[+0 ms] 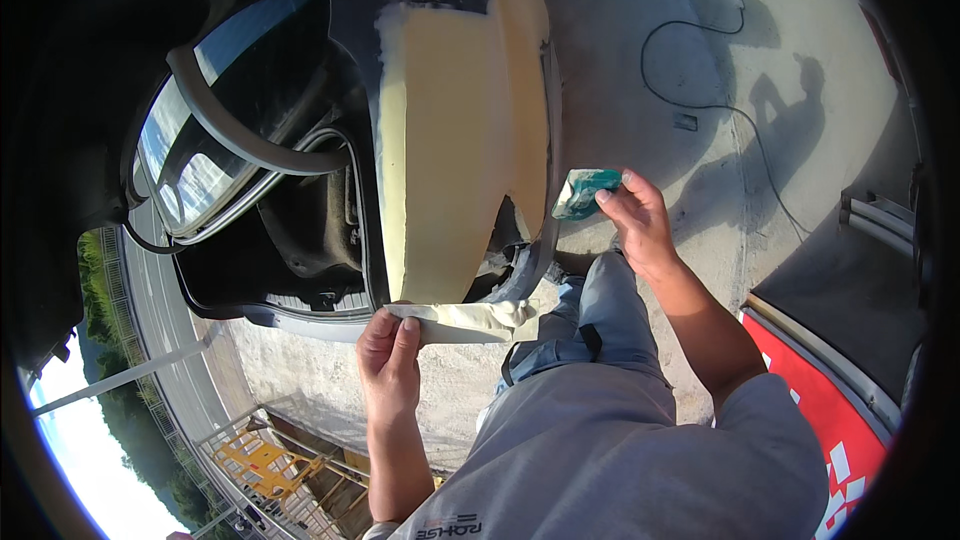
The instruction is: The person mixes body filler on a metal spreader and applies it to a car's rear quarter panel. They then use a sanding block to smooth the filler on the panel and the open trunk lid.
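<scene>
My left hand (390,355) pinches one end of a long, pale, flat blade (450,332) between thumb and fingers. Cream body filler (490,314) lies along its upper edge, heaped thickest at the far right end. In my right hand (638,225) is a small green filler spreader (588,194), its left part smeared with cream filler; it is raised just right of the car. Ahead of me, the dark car's rear side panel (450,140) has a broad coat of cream filler. The spreader is apart from the panel. Below the filler, the lamp opening (500,250) is bare and dark.
The car's boot (300,230) gapes at left, under its raised lid (215,120). A black cable (665,90) winds over the concrete floor at right. A red and white panel (830,410) stands at lower right, a yellow barrier (265,460) at lower left.
</scene>
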`<state>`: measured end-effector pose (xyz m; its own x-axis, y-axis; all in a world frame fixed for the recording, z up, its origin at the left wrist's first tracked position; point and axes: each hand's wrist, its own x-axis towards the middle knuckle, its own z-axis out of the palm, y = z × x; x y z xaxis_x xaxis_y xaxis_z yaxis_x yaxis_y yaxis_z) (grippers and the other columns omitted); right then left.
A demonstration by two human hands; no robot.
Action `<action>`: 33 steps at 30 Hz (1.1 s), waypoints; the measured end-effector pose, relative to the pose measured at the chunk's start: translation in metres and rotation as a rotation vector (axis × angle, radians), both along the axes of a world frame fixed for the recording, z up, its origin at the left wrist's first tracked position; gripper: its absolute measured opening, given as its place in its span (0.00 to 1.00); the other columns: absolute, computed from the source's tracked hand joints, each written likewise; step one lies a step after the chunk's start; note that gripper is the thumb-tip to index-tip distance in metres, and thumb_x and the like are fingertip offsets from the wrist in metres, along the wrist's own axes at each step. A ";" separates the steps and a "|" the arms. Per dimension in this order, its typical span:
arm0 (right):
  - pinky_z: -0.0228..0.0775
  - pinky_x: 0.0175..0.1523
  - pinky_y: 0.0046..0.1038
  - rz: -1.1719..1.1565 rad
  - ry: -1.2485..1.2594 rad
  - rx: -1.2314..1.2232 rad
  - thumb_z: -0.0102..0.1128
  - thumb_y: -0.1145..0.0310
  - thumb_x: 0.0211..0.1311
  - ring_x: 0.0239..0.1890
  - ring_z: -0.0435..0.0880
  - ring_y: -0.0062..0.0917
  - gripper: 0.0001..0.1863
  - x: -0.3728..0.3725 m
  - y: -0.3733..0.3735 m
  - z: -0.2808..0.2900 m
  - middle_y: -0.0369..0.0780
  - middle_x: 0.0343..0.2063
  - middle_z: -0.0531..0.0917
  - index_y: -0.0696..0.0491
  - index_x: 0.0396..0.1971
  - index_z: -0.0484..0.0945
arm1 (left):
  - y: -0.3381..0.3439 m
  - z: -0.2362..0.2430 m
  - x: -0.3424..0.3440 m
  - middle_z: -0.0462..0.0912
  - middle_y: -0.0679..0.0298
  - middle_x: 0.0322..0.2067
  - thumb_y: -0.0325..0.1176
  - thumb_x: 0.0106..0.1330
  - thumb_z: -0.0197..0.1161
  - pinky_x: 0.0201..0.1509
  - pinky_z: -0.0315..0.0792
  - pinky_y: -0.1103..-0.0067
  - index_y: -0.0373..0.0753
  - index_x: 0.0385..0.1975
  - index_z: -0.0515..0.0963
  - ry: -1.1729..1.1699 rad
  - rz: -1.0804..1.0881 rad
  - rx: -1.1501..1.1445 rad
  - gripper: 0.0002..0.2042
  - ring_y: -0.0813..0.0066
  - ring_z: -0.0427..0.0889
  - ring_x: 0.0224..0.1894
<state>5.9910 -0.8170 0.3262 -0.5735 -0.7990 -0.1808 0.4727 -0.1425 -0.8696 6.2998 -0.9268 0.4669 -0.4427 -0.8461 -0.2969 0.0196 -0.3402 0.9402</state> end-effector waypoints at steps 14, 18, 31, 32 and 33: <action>0.79 0.47 0.28 0.633 0.599 -0.304 0.61 0.83 0.60 0.43 0.88 0.28 0.10 -0.064 0.046 0.140 0.45 0.40 0.89 0.62 0.41 0.86 | 0.064 0.008 -0.076 0.80 0.72 0.37 0.27 0.78 0.59 0.47 0.69 0.86 0.31 0.46 0.81 -0.071 0.030 -0.147 0.07 0.87 0.72 0.39; 0.79 0.47 0.27 0.652 0.847 -0.317 0.61 0.84 0.60 0.43 0.88 0.29 0.12 -0.090 0.059 0.156 0.45 0.40 0.89 0.62 0.42 0.86 | 0.090 0.011 -0.083 0.78 0.74 0.35 0.28 0.78 0.58 0.43 0.67 0.87 0.31 0.45 0.80 0.049 0.032 -0.081 0.07 0.89 0.69 0.37; 0.76 0.45 0.21 0.686 0.497 -0.128 0.61 0.81 0.65 0.40 0.84 0.19 0.13 -0.080 0.103 0.132 0.39 0.40 0.87 0.61 0.48 0.85 | 0.151 0.007 -0.074 0.84 0.65 0.40 0.27 0.78 0.58 0.51 0.82 0.75 0.31 0.49 0.80 0.130 0.162 -0.081 0.08 0.79 0.82 0.41; 0.76 0.44 0.20 0.614 0.311 -0.134 0.61 0.80 0.67 0.39 0.83 0.17 0.13 -0.073 0.107 0.127 0.38 0.40 0.87 0.61 0.49 0.85 | 0.157 0.004 -0.074 0.84 0.65 0.39 0.26 0.78 0.57 0.50 0.82 0.76 0.31 0.46 0.80 0.040 0.182 -0.057 0.07 0.80 0.82 0.40; 0.75 0.44 0.20 0.536 0.122 -0.137 0.61 0.79 0.68 0.39 0.82 0.15 0.12 -0.069 0.113 0.121 0.37 0.39 0.87 0.61 0.49 0.85 | 0.161 0.002 -0.073 0.84 0.65 0.39 0.26 0.78 0.57 0.50 0.82 0.76 0.31 0.45 0.80 0.027 0.180 -0.047 0.07 0.81 0.82 0.40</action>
<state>5.9218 -0.7045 0.4472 -0.0916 -0.9957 -0.0125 0.4070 -0.0259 -0.9131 6.2264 -0.7655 0.4685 -0.2897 -0.9252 -0.2451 0.1012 -0.2842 0.9534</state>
